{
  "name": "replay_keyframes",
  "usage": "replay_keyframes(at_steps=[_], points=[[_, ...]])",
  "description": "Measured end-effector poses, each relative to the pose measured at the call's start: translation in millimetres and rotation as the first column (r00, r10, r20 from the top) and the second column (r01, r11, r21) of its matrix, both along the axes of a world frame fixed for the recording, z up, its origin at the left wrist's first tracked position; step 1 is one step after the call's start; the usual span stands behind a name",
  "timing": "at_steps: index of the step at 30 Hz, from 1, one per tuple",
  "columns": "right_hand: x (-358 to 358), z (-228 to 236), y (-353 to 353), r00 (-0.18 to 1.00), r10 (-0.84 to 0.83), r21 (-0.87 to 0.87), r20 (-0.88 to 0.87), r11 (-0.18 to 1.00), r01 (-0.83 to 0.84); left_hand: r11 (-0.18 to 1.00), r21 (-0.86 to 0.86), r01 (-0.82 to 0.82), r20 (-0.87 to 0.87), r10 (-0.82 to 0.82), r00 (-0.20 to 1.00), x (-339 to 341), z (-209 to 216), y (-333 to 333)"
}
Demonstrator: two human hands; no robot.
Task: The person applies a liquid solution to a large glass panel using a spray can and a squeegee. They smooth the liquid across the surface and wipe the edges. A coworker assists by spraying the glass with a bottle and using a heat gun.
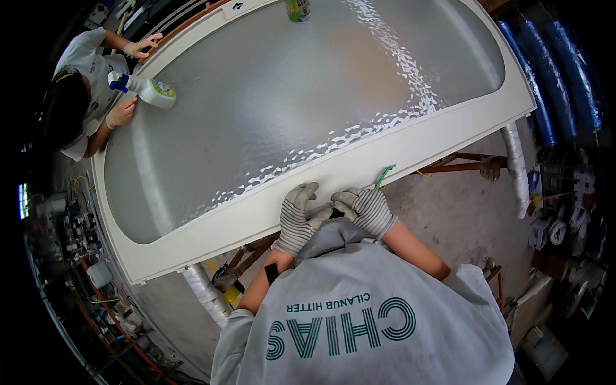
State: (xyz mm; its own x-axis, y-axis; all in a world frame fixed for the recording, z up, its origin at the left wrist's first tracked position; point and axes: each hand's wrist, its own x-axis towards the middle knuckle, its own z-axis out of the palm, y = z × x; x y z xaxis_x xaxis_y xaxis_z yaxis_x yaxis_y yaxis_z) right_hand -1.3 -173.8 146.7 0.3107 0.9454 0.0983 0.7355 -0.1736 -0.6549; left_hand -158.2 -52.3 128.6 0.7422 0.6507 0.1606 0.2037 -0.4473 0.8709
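Note:
A large white door (256, 217) with a textured glass panel (269, 102) lies flat before me. At its near edge, my left hand (297, 221), in a grey-striped work glove, has its fingers curled in. Close beside it, my right hand (367, 210), gloved the same way, is closed with fingertips pressed together. A small dark patch shows between the hands, but I cannot tell what it is. Any held thing is mostly hidden by the gloves and my grey shirt (398, 282). Green string (385, 176) hangs at the door's edge just beyond my right hand.
At the far left, a co-worker (83, 96) rests both hands on the door's rim. A spray bottle (154, 93) lies on the glass near them, and a green can (298, 9) stands at the far side. Wrapped supports (206, 296) hold up the door. Blue-wrapped rolls (558, 70) stand right.

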Motion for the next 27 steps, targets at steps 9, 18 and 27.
replay_keyframes(at_steps=[9,18,27], points=[[11,-1,6,0.993,-0.12,-0.265,-0.012,0.958,0.112,0.988,0.126,-0.093,-0.26,0.123,0.958,-21,-7,26],[10,-14,2,0.893,-0.373,-0.191,-0.251,0.924,0.332,0.888,0.412,0.203,-0.405,-0.021,0.914,12,-14,13],[1,-16,20,0.861,-0.44,-0.283,-0.256,0.886,0.368,0.85,0.436,0.296,-0.187,-0.236,0.954,-5,-6,32]])
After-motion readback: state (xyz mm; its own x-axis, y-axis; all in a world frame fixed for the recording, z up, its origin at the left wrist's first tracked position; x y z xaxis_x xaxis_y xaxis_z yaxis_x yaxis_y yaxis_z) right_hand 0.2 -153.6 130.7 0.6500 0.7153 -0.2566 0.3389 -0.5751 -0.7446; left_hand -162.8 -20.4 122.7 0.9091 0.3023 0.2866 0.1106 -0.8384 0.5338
